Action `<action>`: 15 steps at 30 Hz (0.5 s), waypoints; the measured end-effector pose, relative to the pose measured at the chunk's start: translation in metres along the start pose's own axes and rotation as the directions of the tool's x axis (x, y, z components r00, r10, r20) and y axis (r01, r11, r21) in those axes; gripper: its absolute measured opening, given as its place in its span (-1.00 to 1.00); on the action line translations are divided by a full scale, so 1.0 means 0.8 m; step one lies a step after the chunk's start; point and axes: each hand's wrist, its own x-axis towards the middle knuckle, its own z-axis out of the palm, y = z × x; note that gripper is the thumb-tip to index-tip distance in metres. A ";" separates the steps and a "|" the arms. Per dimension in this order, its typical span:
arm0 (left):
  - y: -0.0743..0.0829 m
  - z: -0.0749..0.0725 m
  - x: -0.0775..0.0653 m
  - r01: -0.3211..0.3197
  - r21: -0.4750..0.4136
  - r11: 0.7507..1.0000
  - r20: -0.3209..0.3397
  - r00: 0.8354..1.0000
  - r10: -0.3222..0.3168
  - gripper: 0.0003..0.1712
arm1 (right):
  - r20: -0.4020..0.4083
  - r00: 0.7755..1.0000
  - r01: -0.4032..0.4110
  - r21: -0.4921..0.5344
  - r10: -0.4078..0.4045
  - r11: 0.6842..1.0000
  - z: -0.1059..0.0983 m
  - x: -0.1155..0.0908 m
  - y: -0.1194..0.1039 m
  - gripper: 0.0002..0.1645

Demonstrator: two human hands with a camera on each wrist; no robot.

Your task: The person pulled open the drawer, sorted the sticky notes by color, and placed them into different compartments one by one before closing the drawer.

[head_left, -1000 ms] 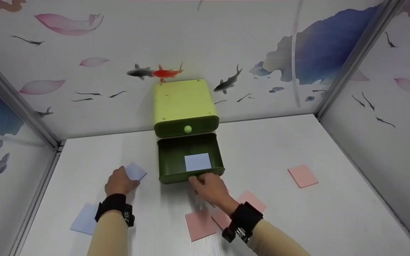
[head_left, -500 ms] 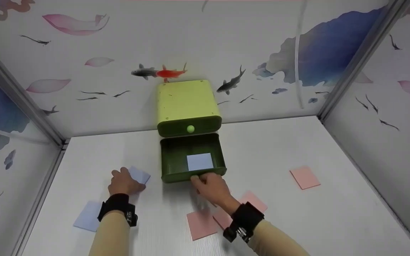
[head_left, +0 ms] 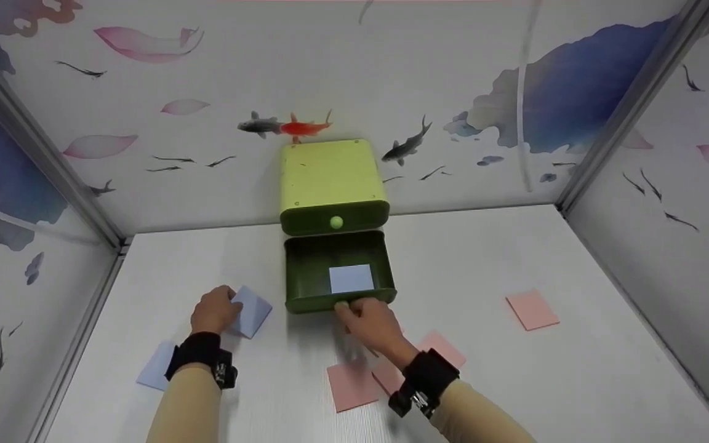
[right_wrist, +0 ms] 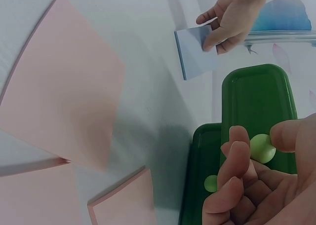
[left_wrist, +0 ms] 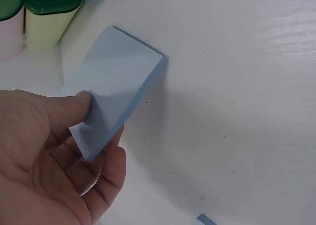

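My left hand (head_left: 214, 311) pinches a blue pad of sticky notes (left_wrist: 113, 77), thumb on top and fingers curled beneath. The pad is tilted, its left side raised over the table. My right hand (head_left: 372, 323) grips the round light-green knob (right_wrist: 262, 148) of a dark green drawer (head_left: 314, 303) between thumb and fingers. That drawer is pulled out from the lower part of a yellow-green cabinet (head_left: 330, 175). Inside it, towards the right, lies another blue pad (head_left: 351, 279).
A further blue pad (head_left: 156, 367) lies beside my left wrist, partly hidden. Near my right wrist are several pink pads (head_left: 352, 386), and one more pink pad (head_left: 533, 309) lies far right. The cabinet's upper drawer (head_left: 364, 218) is closed. Patterned walls (head_left: 453, 61) border the white table.
My left hand has taken hold of the blue pad, which lay on the table, and tilted it up. The right hand stays on the drawer knob. The head view has shifted slightly.
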 end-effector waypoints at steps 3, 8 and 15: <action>0.002 -0.006 -0.002 -0.002 0.000 1.000 0.016 1.000 0.002 -0.62 | -0.001 1.000 -0.006 -0.003 0.006 1.000 -0.001 0.000 0.001 -0.41; 0.008 -0.017 -0.008 -0.006 -0.003 1.000 0.026 1.000 0.006 -0.57 | -0.001 1.000 -0.008 -0.007 0.008 1.000 -0.001 0.001 0.001 -0.41; 0.013 -0.031 -0.013 -0.025 0.003 1.000 -0.022 0.999 0.025 -0.59 | 0.000 1.000 -0.004 -0.011 0.004 1.000 -0.001 0.002 0.002 -0.42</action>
